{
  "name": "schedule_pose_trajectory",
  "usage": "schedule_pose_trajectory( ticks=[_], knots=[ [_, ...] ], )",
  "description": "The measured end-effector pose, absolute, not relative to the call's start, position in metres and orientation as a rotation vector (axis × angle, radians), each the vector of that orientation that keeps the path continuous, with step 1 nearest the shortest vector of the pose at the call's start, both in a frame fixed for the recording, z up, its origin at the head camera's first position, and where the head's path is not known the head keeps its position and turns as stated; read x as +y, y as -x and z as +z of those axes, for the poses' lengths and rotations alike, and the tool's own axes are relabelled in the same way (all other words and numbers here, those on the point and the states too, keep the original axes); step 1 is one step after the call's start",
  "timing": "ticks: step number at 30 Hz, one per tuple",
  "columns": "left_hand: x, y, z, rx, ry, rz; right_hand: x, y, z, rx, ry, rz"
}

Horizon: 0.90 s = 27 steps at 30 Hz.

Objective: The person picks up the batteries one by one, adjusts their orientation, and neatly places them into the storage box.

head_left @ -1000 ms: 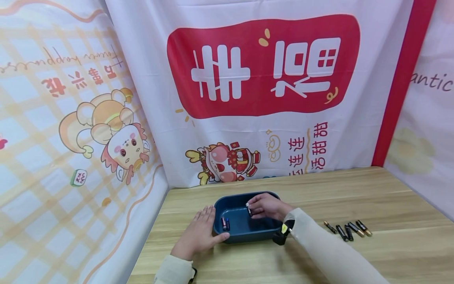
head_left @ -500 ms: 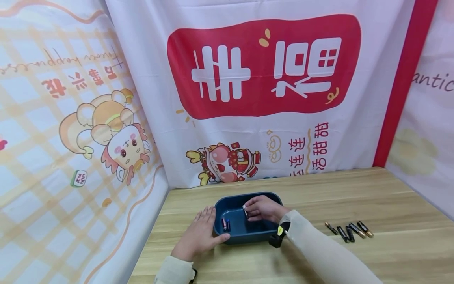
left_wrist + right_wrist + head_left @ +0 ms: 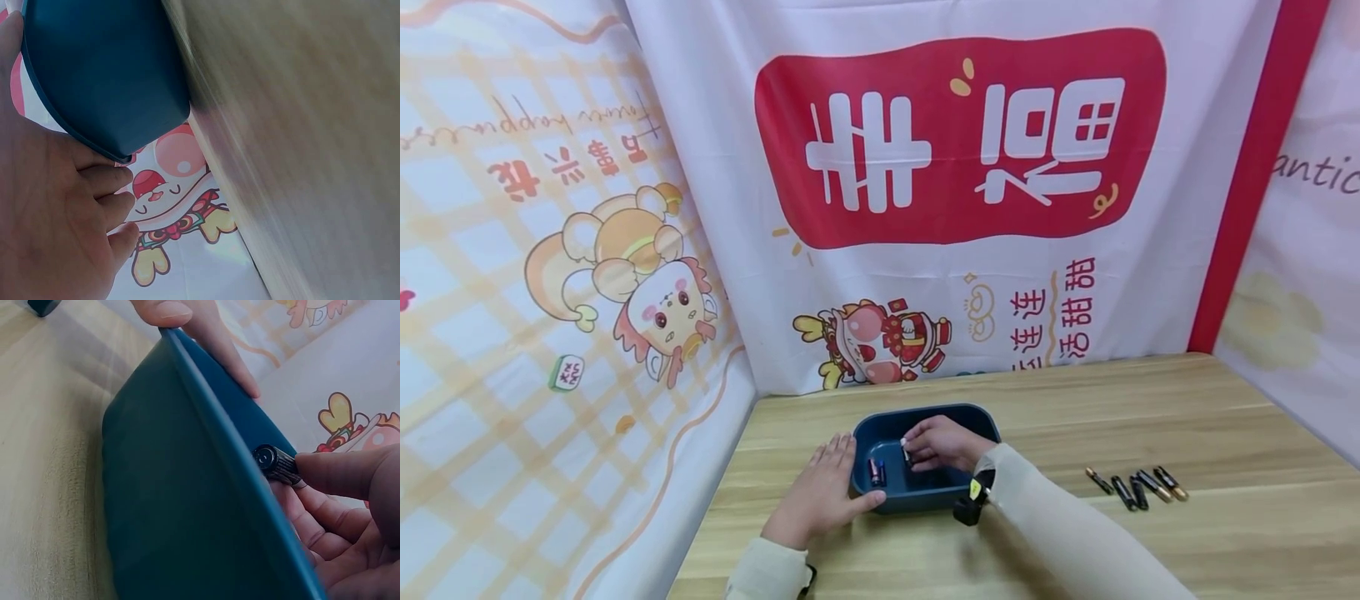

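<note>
In the head view a dark blue rectangular container [image 3: 917,502] stands on the table. My left hand [image 3: 822,493] rests against its left end, fingers nearly straight along the side and thumb at the near corner; the left wrist view shows the hand [image 3: 56,206] touching the rim. My right hand [image 3: 943,443] is inside the container and pinches a black battery [image 3: 275,464] between thumb and fingers. The battery is tilted, one end facing the right wrist camera. Two batteries [image 3: 877,472] lie side by side on the container floor at the left, apart from the held one.
Several black batteries with copper-coloured ends [image 3: 1138,487] lie in a loose row on the wooden table [image 3: 1075,417], right of the container. Printed cloth [image 3: 700,150] hangs behind and at both sides of the table.
My right hand has moved left inside the container with the battery, closer to the two lying there. My left hand and the batteries on the table have stayed in place.
</note>
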State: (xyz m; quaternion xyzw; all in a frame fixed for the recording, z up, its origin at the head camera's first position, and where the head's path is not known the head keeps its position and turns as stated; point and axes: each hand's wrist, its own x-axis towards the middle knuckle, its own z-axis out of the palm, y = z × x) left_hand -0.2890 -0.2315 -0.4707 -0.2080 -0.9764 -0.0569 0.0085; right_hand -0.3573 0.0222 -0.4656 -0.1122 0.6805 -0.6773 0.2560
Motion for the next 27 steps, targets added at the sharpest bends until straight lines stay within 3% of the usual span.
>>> schedule_pose_trajectory(
  ticks=[27],
  knots=[
    [-0.232, 0.290, -0.471, -3.051, 0.650, -0.172, 0.002, 0.367, -0.462, 1.977, 0.230, -1.684]
  ],
)
